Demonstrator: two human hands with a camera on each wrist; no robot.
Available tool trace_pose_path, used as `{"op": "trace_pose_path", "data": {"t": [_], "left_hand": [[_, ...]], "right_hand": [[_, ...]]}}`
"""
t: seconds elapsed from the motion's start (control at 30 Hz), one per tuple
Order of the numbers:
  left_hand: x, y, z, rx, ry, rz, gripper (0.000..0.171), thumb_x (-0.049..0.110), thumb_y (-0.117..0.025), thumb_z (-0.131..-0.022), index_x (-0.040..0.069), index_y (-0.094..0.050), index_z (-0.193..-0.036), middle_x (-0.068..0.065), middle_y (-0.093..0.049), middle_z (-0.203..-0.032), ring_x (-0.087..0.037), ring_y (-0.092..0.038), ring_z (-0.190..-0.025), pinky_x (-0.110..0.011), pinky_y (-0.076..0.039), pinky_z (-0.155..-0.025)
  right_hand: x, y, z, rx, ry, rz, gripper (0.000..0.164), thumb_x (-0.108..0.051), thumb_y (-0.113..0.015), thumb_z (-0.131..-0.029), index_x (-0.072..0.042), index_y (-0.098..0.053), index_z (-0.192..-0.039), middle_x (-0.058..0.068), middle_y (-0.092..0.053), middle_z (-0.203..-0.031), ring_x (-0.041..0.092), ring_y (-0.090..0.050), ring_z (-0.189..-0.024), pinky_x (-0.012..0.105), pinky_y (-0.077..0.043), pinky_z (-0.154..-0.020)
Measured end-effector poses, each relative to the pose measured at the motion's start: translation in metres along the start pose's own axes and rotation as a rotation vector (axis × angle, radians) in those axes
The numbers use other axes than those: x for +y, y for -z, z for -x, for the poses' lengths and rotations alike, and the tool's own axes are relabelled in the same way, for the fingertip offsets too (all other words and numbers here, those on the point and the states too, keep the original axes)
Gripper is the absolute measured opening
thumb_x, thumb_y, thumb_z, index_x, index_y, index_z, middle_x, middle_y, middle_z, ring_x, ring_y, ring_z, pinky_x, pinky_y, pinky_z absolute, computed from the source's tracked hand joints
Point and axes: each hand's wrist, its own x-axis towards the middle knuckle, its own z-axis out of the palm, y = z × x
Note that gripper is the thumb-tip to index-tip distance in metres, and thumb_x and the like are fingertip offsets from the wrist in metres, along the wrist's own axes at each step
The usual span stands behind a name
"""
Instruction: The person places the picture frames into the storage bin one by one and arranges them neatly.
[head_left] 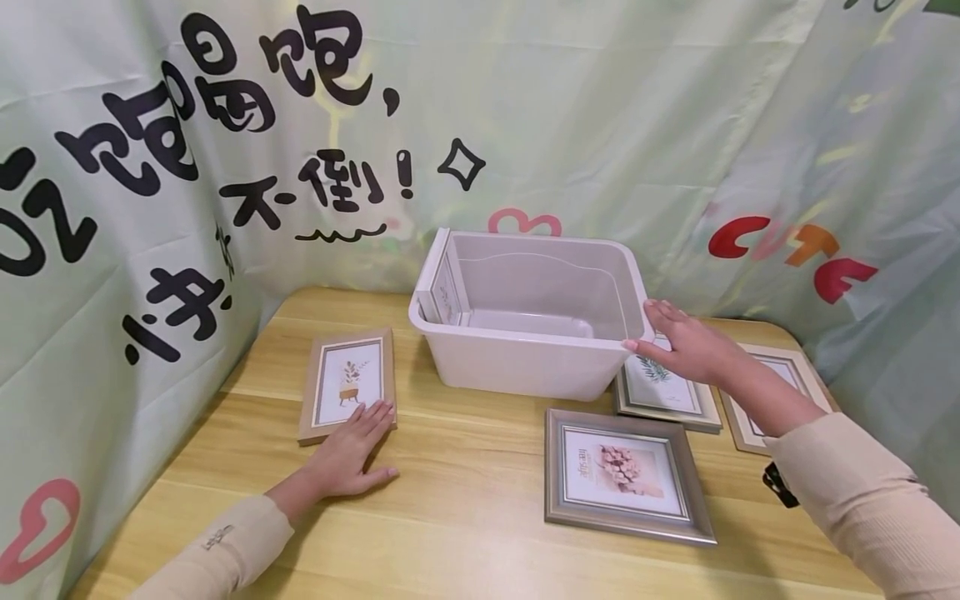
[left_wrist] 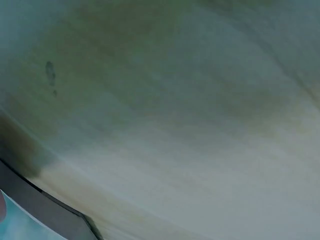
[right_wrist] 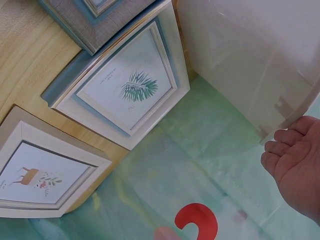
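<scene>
Your left arm reaches in from the lower left, and your left hand (head_left: 348, 454) lies palm down with its fingers extended, their tips over the lower right corner of the brown frame (head_left: 351, 375). Your thumb juts out sideways above the table (head_left: 465, 508) — nothing is gripped on this side. That frame lies flat, picture up, left of the white bin (head_left: 517, 362).

Your right arm slants in from the lower right, above the leaf frame (head_left: 663, 392) and the pale frame (head_left: 791, 362). Your right hand (head_left: 693, 346) holds the bin's right rim: the fingers bend over the side, and the thumb rests by the near corner. From the right wrist, you see those fingers hooked at the edge. The bin stands upright at the back, with a white frame (head_left: 448, 287) on edge against its left inner end. The grey frame (head_left: 626, 475) lies flat in front, just beside the leaf frame.
</scene>
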Motion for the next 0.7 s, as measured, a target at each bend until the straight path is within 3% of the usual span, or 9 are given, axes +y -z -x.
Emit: {"op": "trace_pose_path", "data": {"t": [0.6,0.7], "left_hand": [[0.008,-0.001,-0.017,0.023,-0.184,0.078,0.079,0.062,-0.042,-0.089,-0.003,-0.046,-0.133,-0.022,-0.044,-0.14,-0.037,-0.044,-0.127,-0.034,-0.01,-0.119],[0.012,-0.001,-0.021,0.006,-0.191,0.082,0.079,0.06,-0.047,-0.087,-0.004,-0.045,-0.134,-0.022,-0.043,-0.141,-0.036,-0.043,-0.128,-0.039,-0.018,-0.116]], "right_hand": [[0.0,0.0,0.001,0.003,-0.011,-0.009,0.089,-0.056,-0.047,-0.089,0.005,-0.015,-0.145,0.032,-0.018,-0.148,0.05,-0.019,-0.135,0.068,-0.024,-0.102],[0.0,0.0,0.0,0.011,0.0,-0.009,0.09,-0.057,-0.046,-0.089,0.005,-0.016,-0.145,0.033,-0.018,-0.148,0.05,-0.02,-0.134,0.068,-0.023,-0.102]]}}
